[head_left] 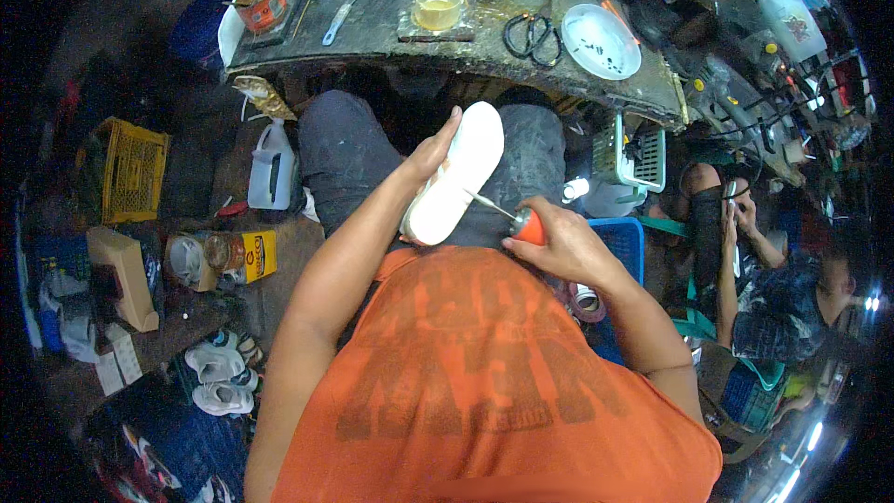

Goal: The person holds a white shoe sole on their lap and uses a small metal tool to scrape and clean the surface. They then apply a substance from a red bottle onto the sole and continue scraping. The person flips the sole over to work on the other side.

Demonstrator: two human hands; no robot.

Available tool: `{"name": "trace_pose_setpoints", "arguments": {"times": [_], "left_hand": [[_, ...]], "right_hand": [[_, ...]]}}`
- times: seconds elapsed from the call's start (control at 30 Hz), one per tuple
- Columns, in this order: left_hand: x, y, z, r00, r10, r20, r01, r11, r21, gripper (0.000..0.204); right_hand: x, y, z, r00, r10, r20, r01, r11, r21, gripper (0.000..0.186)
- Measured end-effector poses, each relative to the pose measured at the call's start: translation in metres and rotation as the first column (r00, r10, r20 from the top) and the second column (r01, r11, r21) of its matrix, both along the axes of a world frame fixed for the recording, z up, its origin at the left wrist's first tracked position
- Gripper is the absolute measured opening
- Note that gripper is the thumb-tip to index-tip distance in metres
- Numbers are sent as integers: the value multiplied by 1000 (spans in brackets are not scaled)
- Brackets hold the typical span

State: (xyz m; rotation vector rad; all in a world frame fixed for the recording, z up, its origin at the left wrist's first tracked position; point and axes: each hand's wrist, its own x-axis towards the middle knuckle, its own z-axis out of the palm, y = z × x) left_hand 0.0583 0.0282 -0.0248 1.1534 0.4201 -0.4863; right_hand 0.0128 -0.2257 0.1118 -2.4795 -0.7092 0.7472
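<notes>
My left hand [431,145] grips a white shoe [472,149] over my lap, its pale sole turned up toward me and tilted with the upper end to the right. My right hand [551,244] is closed round the orange handle of an awl [527,226], whose thin metal shaft reaches up-left to the middle of the shoe's sole or side. Whether the tip is inserted, I cannot tell. My dark-trousered knees lie beneath both hands.
A workbench [363,56] across the top bears pots, a bottle, scissors and a white bowl [602,48]. Crates [135,168], a jug [270,177] and shoes [216,363] sit at left; a blue basket [622,247] is at right. A co-worker [782,303] works far right.
</notes>
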Motion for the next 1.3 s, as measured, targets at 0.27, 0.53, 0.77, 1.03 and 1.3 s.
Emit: {"name": "trace_pose_setpoints", "arguments": {"times": [0.27,0.53,0.77,1.03,1.3], "left_hand": [[1,4,-6,997,-53,53,49,996,79,90],[3,1,-18,995,-74,65,67,992,107,92],[4,4,-24,998,-18,53,15,999,52,92],[3,4,-28,998,-35,48,30,996,88,93],[-6,-2,-8,991,-63,119,32,968,249,101]], "right_hand": [[-6,35,3,987,150,53,-147,987,-64,57],[-11,33,-5,984,162,73,-160,987,-33,55],[-12,36,-9,988,147,37,-145,988,-45,50],[-13,35,-6,978,199,58,-197,980,-37,58],[-6,30,-7,992,68,111,-62,997,-56,53]]}}
